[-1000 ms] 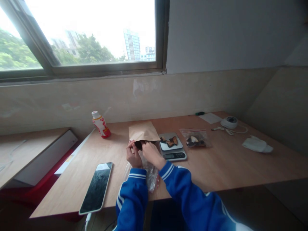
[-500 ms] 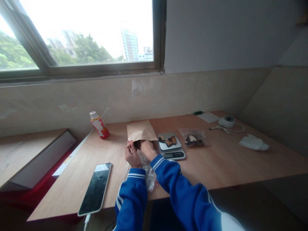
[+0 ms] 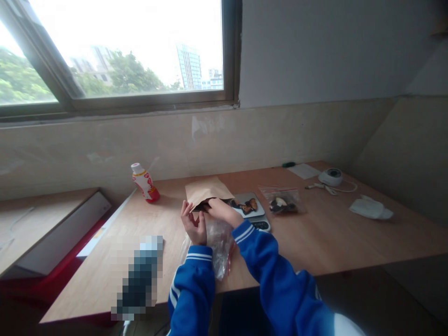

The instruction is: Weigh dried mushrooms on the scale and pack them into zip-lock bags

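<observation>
A brown paper bag (image 3: 208, 188) lies on the table with its mouth towards me. My left hand (image 3: 194, 227) holds the left corner of that mouth, fingers on the edge and thumb raised. My right hand (image 3: 220, 211) reaches into the bag; its fingers are hidden inside. Beneath my wrists is a crumpled clear plastic bag (image 3: 219, 254). To the right stands a kitchen scale (image 3: 259, 209), partly covered by my right forearm and the paper bag. Dark brown pieces that look like dried mushroom (image 3: 249, 206) rest on its plate.
Right of the scale lies a zip bag (image 3: 297, 205) with dark and pale pieces. A red-white bottle (image 3: 145, 183) stands back left; a blurred-out phone (image 3: 140, 275) lies front left. Far right are a white dome camera (image 3: 329, 177), paper (image 3: 304, 171) and a white crumpled item (image 3: 371, 207).
My right hand and forearm have shifted right, the wrist now nearer the scale. The bag's mouth gapes wider and its right corner overlaps the scale. My left thumb has spread from the fingers.
</observation>
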`<state>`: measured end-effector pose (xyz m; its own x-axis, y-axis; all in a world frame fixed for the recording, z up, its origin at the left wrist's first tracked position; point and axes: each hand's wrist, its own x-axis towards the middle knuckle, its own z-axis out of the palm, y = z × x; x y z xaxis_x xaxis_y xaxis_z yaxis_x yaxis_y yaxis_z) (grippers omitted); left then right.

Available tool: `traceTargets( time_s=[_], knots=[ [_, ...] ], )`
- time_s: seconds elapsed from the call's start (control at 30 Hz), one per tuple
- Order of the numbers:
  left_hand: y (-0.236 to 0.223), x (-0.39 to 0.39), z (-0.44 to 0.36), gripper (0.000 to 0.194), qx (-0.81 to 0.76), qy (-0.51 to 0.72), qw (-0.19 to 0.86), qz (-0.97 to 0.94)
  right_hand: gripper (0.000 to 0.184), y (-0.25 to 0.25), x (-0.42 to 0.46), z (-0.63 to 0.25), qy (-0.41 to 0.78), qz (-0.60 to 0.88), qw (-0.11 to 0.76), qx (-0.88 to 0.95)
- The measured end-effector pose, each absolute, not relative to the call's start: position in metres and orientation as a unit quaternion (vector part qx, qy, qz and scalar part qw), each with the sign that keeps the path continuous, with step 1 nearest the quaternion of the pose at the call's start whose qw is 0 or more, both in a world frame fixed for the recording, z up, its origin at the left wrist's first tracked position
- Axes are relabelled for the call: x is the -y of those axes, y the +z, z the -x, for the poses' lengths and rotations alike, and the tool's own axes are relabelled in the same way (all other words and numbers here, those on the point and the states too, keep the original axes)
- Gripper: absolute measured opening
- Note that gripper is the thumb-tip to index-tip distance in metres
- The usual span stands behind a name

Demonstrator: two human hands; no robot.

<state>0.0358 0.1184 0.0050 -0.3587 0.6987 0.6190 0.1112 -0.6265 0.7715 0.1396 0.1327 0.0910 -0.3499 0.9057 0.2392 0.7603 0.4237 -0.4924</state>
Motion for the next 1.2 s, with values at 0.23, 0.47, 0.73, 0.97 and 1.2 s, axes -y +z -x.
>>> traceTargets(
  time_s=[0.23,0.47,0.73,0.97,1.2],
  knots=[
    [0.003,-0.123,-0.035,0.039,-0.379,0.75,0.197,-0.505,0.037,0.114,-0.11,-0.155,0.199,0.447,0.254,0.834],
    [0.006,-0.118,-0.036,0.038,-0.389,0.738,0.208,-0.511,0.023,0.106,-0.092,-0.186,0.27,0.437,0.39,0.765],
    [0.006,-0.118,-0.036,0.038,-0.395,0.732,0.206,-0.516,0.025,0.104,-0.096,-0.269,0.367,0.465,0.507,0.626],
    [0.004,-0.118,-0.036,0.04,-0.392,0.722,0.215,-0.527,0.036,0.069,-0.111,-0.299,0.438,0.46,0.59,0.499],
    [0.003,-0.119,-0.035,0.037,-0.398,0.728,0.217,-0.515,0.027,0.043,-0.128,-0.308,0.296,0.531,0.58,0.543]
  ],
)
